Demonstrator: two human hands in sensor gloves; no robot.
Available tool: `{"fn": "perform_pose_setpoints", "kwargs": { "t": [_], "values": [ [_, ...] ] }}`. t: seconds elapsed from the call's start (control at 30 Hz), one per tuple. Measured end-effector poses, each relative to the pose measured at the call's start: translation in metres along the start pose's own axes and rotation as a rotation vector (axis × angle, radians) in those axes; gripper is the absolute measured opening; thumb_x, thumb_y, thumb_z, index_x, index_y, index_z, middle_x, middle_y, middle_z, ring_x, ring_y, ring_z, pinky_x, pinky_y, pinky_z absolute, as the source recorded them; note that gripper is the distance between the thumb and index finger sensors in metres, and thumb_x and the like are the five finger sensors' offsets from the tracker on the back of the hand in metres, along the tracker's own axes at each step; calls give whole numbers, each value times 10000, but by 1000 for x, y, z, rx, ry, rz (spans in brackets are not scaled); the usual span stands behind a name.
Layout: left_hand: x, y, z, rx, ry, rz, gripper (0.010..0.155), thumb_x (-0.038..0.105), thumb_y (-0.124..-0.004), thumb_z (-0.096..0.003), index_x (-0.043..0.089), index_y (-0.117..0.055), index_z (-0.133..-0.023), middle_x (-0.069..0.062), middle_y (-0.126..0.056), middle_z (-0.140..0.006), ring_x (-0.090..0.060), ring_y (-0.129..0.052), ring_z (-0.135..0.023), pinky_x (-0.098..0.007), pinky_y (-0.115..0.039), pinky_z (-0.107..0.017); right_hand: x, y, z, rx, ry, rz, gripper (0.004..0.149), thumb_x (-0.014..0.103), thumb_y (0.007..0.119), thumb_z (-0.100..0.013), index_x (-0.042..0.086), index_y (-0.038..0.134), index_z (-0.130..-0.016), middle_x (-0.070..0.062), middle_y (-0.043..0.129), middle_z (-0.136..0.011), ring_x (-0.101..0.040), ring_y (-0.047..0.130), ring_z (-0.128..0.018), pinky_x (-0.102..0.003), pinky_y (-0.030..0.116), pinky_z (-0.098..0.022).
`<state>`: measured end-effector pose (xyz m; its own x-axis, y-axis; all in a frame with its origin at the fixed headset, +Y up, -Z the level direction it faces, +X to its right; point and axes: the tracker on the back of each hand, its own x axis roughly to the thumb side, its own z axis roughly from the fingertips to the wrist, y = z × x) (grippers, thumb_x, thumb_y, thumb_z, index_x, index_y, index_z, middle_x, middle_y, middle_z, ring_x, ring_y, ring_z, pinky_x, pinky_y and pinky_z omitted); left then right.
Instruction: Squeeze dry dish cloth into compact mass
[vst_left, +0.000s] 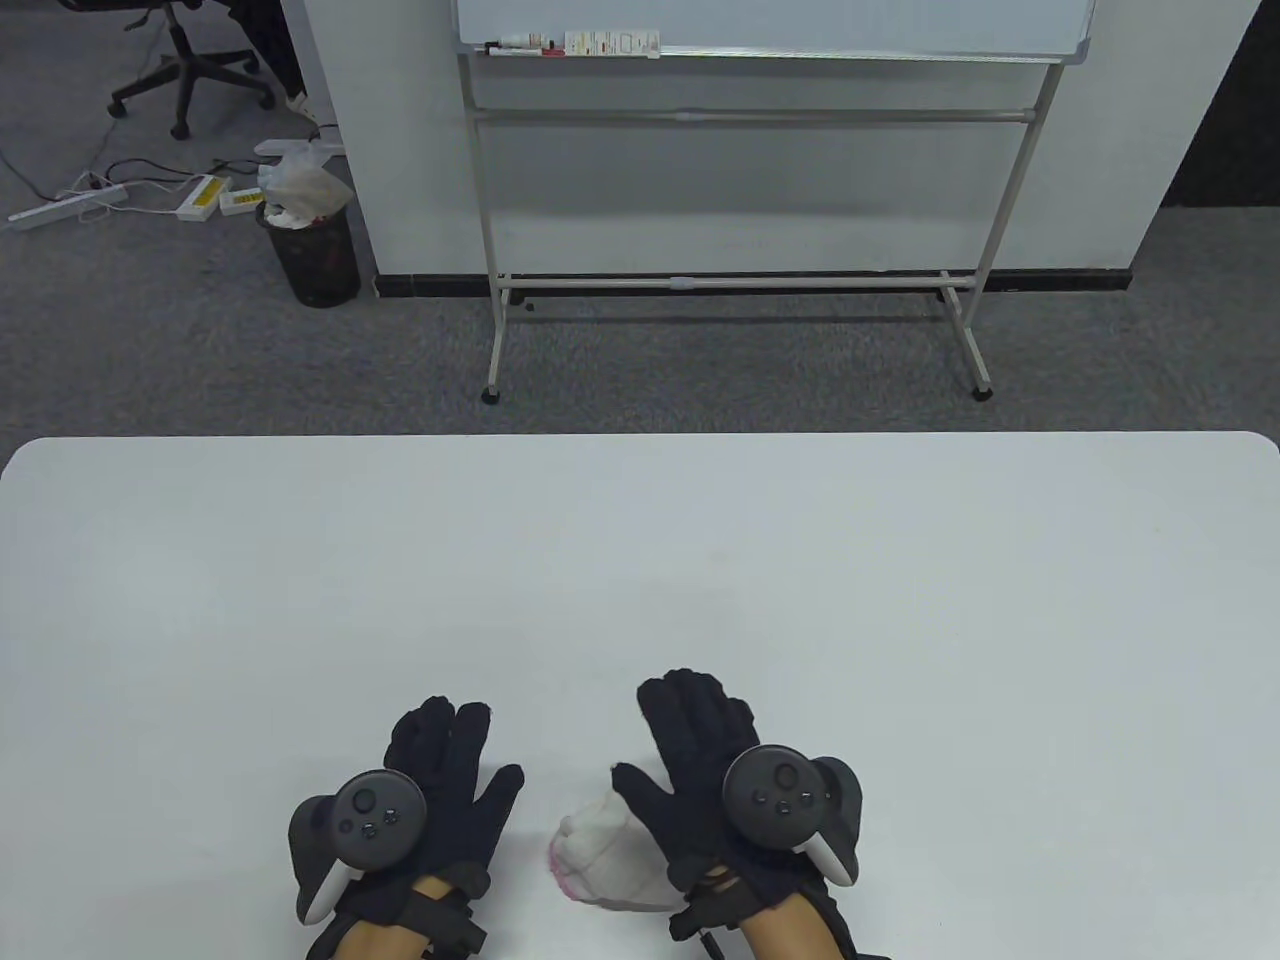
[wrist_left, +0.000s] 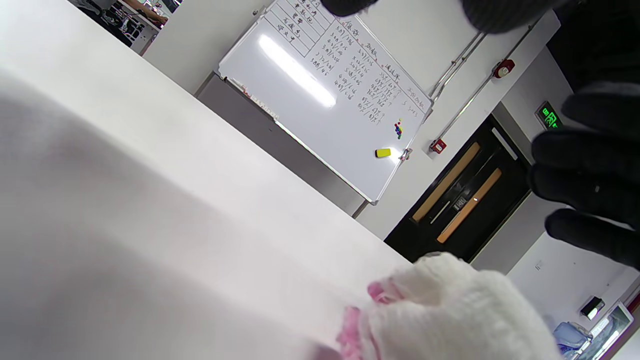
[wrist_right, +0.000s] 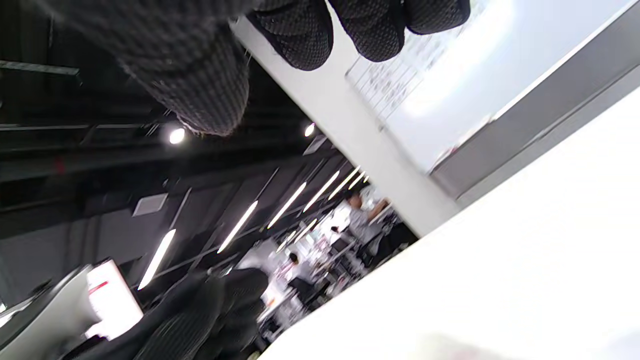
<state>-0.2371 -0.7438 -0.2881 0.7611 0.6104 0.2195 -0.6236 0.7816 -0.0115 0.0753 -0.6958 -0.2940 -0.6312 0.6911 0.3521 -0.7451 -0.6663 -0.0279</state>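
Both hands' grips open near the table (vst_left: 640, 560) front edge, right hand (vst_left: 715, 775) seemingly touching bunched dish cloth (vst_left: 610, 850), left hand (vst_left: 430, 790) beside it.

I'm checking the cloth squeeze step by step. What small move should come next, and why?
Probably close both hands around the cloth again and press inward. It lies bunched on the table between the left hand and the right hand, both with fingers spread, the right thumb at its top; it looks loosely wadded rather than compact.
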Motion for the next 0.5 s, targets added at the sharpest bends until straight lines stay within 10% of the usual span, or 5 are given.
{"fn": "perform_pose_setpoints", "kwargs": {
  "t": [0.5],
  "values": [
    [0, -1, -2, 4, -4, 25, 736, 661, -568, -540, 227, -340, -1088, -161, -167, -1125, -479, -166, -1007, -629, -241, -705, -59, -13, -2, 1, 264, 92, 745, 488, 785, -487, 209, 398, -1059, -136, 353, -1117, -423, 315, -1059, -645, 235, -734]
  ]
}}
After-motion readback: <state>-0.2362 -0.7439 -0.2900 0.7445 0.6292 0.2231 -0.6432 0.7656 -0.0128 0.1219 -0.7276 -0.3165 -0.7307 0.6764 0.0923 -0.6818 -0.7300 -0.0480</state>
